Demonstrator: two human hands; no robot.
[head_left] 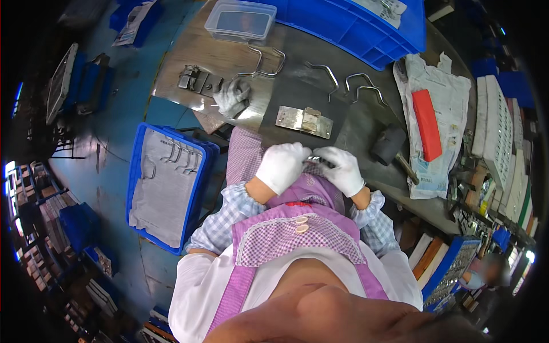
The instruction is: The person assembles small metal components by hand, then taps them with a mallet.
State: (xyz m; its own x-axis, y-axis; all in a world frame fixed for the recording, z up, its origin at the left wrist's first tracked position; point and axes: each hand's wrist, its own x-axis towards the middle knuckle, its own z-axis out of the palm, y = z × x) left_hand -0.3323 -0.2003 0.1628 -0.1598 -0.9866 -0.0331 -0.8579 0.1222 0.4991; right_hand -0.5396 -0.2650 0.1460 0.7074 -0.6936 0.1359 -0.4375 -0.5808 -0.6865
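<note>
My left hand [284, 166], in a white glove, is closed on one end of a shiny metal rod [312, 159]. My gloved right hand [341, 168] grips the same rod from the other side, fingers curled. Only a short stretch of it shows between the gloves, so its full shape is hidden. Both hands are close together above my lap, at the near edge of the table. Just beyond them lies a flat metal plate with a raised block [304, 121]. Several bent metal rods [327, 76] rest farther back on the tabletop.
A metal clamp-like fixture [197, 80] and a crumpled grey cloth [232, 97] lie at left. At right are a black-headed mallet [389, 144] and a red block [426, 124] on newspaper. A clear box [240, 22] and blue crate [349, 28] stand behind; a paper-lined blue bin [135, 171] is left.
</note>
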